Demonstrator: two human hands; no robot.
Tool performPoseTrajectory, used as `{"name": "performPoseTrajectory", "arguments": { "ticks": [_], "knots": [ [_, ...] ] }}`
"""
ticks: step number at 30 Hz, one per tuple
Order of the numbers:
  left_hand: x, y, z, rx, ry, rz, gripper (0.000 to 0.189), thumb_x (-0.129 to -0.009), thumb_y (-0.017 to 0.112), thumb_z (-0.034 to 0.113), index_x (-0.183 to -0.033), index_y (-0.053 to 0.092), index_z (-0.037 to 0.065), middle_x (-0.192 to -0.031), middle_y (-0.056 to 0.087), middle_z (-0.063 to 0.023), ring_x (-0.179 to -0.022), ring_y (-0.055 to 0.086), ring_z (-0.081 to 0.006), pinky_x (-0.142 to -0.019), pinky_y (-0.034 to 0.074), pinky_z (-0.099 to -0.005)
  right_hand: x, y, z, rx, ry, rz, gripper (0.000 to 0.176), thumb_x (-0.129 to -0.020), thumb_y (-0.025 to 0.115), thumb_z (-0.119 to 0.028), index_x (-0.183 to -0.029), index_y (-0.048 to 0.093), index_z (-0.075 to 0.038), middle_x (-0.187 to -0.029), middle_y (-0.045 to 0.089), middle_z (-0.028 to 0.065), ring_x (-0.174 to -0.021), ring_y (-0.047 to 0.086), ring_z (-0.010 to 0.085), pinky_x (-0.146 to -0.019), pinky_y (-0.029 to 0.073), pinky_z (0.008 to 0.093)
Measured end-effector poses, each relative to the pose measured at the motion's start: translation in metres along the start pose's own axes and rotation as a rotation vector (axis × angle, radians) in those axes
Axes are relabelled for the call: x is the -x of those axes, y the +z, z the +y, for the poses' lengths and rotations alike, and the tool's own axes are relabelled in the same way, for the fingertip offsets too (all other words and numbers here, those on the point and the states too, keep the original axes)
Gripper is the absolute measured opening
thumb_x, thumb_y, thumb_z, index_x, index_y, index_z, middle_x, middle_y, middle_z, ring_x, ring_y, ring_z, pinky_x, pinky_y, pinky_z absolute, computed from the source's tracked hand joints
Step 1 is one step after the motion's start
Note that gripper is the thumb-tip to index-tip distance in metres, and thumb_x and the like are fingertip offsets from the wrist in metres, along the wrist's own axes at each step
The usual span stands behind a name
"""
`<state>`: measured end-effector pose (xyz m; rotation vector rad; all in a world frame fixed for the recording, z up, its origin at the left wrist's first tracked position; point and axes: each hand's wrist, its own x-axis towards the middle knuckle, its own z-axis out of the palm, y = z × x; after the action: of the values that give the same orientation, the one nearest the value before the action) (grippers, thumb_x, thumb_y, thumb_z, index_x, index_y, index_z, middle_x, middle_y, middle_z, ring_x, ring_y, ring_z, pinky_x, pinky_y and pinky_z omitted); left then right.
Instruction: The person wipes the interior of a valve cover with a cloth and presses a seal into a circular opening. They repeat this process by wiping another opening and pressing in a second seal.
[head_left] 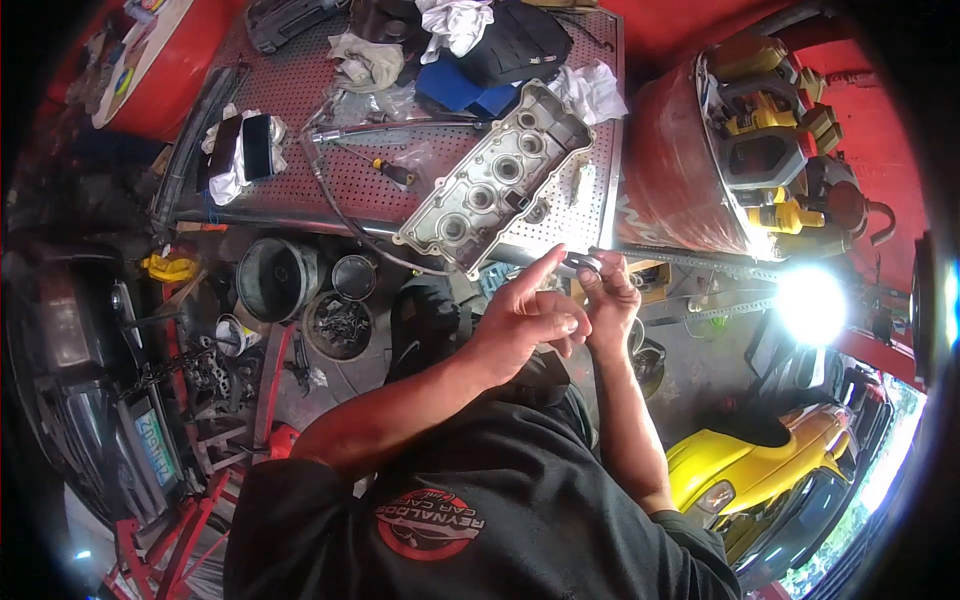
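Note:
My right hand (611, 300) pinches a small shiny metal part (582, 263) between thumb and fingers, in front of the bench edge. Its exact kind is too small to make out. Beside it, my left hand (530, 312) has the index finger stretched towards the part and the other fingers loosely bent and apart, with nothing seen in them. Just beyond both hands, a metal engine valve cover (495, 180) with several round holes lies tilted across the perforated bench (370, 190).
Rags (365, 62), a yellow-handled screwdriver (395, 172) and a phone (257, 147) lie on the bench. Right of it, a red drum (680, 170) carries power tools. A bright lamp (810, 305) shines at right. Buckets (272, 280) and a red stand (275, 385) occupy the left floor.

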<state>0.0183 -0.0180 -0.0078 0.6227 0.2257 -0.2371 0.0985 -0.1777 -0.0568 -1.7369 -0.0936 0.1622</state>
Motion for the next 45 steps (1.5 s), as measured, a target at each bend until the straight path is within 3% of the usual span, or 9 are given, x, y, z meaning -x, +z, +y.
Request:
{"name": "performPoseTrajectory", "arguments": {
  "ticks": [9,21,25,29,30,31,37,39,45],
  "knots": [
    [0.001,0.005,-0.002,-0.184,0.012,-0.007,0.089,-0.091,0.059,-0.003,-0.163,0.009,0.005,-0.097,0.069,-0.0173,-0.086,0.066,-0.0188,-0.069,0.055,-0.0304,0.003,-0.002,0.002,0.196,-0.101,0.030,0.017,-0.081,0.080,-0.002,-0.097,0.073,0.000,-0.101,0.066,0.0042,-0.098,0.061,0.0187,-0.089,0.047,0.0314],
    [-0.002,0.007,-0.010,-1.086,0.175,-0.047,0.087,-0.090,0.064,0.000,-0.162,0.017,0.006,-0.092,0.071,-0.0096,-0.079,0.067,-0.0107,-0.077,0.056,-0.0272,0.007,-0.004,0.012,0.183,-0.024,0.018,0.018,-0.085,0.078,-0.002,-0.101,0.071,-0.002,-0.100,0.067,0.0021,-0.094,0.061,0.0146,-0.085,0.048,0.0287],
    [0.007,0.010,-0.019,-0.709,0.251,-0.035,0.085,-0.091,0.063,0.001,-0.162,0.017,0.008,-0.098,0.071,-0.0142,-0.082,0.069,-0.0188,-0.079,0.056,-0.0337,0.010,0.006,0.013,-0.285,0.298,0.089,0.007,-0.092,0.072,-0.002,-0.098,0.071,-0.006,-0.094,0.071,0.0015,-0.083,0.061,0.0096,-0.077,0.048,0.0230],
    [0.001,-0.016,-0.021,0.204,-0.089,0.160,0.086,-0.095,0.057,0.005,-0.164,0.006,0.012,-0.102,0.069,-0.0229,-0.083,0.068,-0.0275,-0.074,0.054,-0.0412,0.013,0.012,0.013,-0.378,0.340,0.137,0.003,-0.094,0.071,-0.003,-0.096,0.069,-0.005,-0.096,0.073,0.0042,-0.079,0.064,0.0090,-0.071,0.051,0.0223],
    [-0.001,-0.018,-0.021,0.254,-0.091,0.147,0.083,-0.095,0.057,0.006,-0.163,0.009,0.011,-0.103,0.069,-0.0228,-0.083,0.067,-0.0277,-0.074,0.054,-0.0416,0.014,0.013,0.014,-0.371,0.312,0.147,0.003,-0.094,0.071,-0.003,-0.096,0.069,-0.004,-0.095,0.073,0.0039,-0.076,0.063,0.0090,-0.069,0.051,0.0223],
    [-0.002,-0.020,-0.022,0.304,-0.096,0.133,0.081,-0.095,0.057,0.007,-0.162,0.013,0.011,-0.103,0.069,-0.0227,-0.083,0.067,-0.0278,-0.075,0.054,-0.0421,0.015,0.011,0.016,-0.410,0.323,0.100,0.017,-0.090,0.075,-0.004,-0.107,0.070,-0.003,-0.103,0.072,0.0053,-0.091,0.063,0.0123,-0.085,0.049,0.0288],
    [-0.008,-0.018,-0.025,0.432,-0.085,0.059,0.066,-0.094,0.060,0.011,-0.154,0.034,0.006,-0.100,0.067,-0.0181,-0.084,0.065,-0.0260,-0.076,0.054,-0.0426,0.021,0.012,-0.001,-0.442,0.424,0.021,0.022,-0.090,0.073,0.002,-0.110,0.066,-0.004,-0.096,0.071,0.0044,-0.075,0.061,0.0082,-0.057,0.047,0.0209],
    [-0.010,-0.020,-0.027,0.429,-0.077,0.068,0.064,-0.093,0.060,0.012,-0.153,0.036,0.005,-0.100,0.067,-0.0172,-0.085,0.065,-0.0254,-0.076,0.054,-0.0426,0.021,0.010,0.006,-0.421,0.408,0.027,0.021,-0.090,0.073,0.003,-0.109,0.066,-0.004,-0.096,0.071,0.0043,-0.078,0.061,0.0084,-0.061,0.048,0.0216],
    [-0.005,-0.011,-0.026,0.309,-0.026,0.102,0.075,-0.093,0.059,0.010,-0.159,0.023,0.006,-0.101,0.067,-0.0206,-0.085,0.065,-0.0285,-0.077,0.054,-0.0428,0.020,0.004,0.018,-0.320,0.307,0.037,0.018,-0.089,0.073,0.003,-0.105,0.067,-0.003,-0.096,0.069,0.0028,-0.083,0.059,0.0086,-0.072,0.048,0.0241]
  ]
}}
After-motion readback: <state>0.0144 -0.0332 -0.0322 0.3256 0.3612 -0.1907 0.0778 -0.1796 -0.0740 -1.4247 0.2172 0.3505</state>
